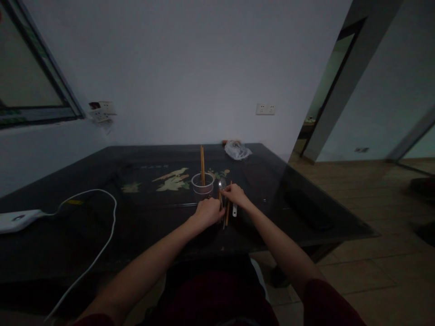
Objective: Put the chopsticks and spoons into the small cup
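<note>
The near edge of the bench point(152, 237) runs under both forearms, with bare top on either side. The left hand point(209, 212) curls narrow on loose chopsticks point(227, 214). The right hand point(235, 194) pinches a spoon point(222, 184). Just beyond, a clear cup point(203, 185) holds upright chopsticks point(202, 163). A plastic bag point(238, 150) sits near the far edge, before the white wall point(186, 68).

One left hand point(209, 212) and one right hand point(234, 194) are counted. One clear plastic cup point(203, 184) is seen, with two upright chopsticks point(202, 163) stood in it. At least two loose chopsticks point(227, 214) are counted between the hands; their exact number cannot be told. One metal spoon point(222, 184), one white-handled utensil point(234, 211), one plastic bag point(238, 150), one white cable point(109, 226) and one white device point(16, 220) are counted on one dark table point(306, 213). Wall sockets point(265, 108) are found in two clusters.
</note>
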`<state>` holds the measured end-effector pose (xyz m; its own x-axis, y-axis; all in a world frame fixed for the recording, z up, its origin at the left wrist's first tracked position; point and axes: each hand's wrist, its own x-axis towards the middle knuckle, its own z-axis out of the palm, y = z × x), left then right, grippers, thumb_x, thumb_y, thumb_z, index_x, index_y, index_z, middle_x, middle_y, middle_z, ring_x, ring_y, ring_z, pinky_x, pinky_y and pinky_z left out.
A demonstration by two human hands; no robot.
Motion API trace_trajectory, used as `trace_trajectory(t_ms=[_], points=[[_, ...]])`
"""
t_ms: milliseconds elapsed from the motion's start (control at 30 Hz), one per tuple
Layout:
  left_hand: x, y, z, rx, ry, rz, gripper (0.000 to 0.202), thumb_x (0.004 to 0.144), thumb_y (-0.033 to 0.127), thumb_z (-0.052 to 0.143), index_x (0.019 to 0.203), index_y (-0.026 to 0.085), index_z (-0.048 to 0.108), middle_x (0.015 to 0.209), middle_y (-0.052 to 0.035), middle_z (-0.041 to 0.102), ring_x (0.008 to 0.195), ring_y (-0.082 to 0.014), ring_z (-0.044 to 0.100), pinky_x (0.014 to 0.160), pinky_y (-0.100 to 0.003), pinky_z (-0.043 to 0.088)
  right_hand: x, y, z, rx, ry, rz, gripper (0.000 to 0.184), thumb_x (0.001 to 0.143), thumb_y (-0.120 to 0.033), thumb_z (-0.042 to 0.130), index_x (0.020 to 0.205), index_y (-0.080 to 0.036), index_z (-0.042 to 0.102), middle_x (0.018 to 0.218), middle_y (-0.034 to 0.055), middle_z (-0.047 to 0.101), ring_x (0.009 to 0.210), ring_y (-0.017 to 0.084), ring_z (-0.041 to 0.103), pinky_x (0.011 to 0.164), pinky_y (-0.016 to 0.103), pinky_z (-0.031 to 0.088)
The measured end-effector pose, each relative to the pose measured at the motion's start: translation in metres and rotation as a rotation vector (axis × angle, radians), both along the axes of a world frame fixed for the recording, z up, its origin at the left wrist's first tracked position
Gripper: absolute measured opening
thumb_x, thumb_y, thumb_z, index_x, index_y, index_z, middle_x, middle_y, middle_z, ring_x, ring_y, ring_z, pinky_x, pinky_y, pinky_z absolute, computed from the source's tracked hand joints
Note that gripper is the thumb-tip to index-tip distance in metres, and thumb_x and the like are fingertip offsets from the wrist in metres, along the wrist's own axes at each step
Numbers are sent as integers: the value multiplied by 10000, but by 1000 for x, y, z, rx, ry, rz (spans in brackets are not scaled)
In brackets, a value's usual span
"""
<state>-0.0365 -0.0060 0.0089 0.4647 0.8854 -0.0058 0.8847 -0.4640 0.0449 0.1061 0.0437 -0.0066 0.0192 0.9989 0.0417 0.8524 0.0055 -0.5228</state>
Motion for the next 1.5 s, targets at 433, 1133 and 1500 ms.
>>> trace_trajectory(t_ms=[433, 1133, 1500], points=[[35, 2, 16, -5, -124, -108, 336, 897, 458, 433, 888, 225, 674, 906, -74, 701, 892, -253, 672, 762, -334, 509, 67, 9, 10, -34, 509, 113, 292, 780, -329, 603, 576, -121, 624, 468, -29, 549, 411, 61, 411, 437, 191, 303], [71, -18, -11, 147, -86, -238, 305, 911, 327, 443, 1144, 146, 520, 1002, -124, 667, 904, -276, 658, 718, -368, 519, 82, 2, 6, -378, 295, -102, 247, 767, -160, 662, 535, -123, 587, 430, 2, 595, 452, 117, 605, 506, 182, 491], [70, -23, -12, 55, -45, -257, 351, 942, 367, 382, 1184, 178, 551, 1056, -129, 639, 955, -270, 638, 765, -368, 500, 84, 3, 4, -318, 45, -52, 296, 735, -222, 673, 462, -137, 598, 327, 3, 513, 370, 125, 536, 495, 223, 442]])
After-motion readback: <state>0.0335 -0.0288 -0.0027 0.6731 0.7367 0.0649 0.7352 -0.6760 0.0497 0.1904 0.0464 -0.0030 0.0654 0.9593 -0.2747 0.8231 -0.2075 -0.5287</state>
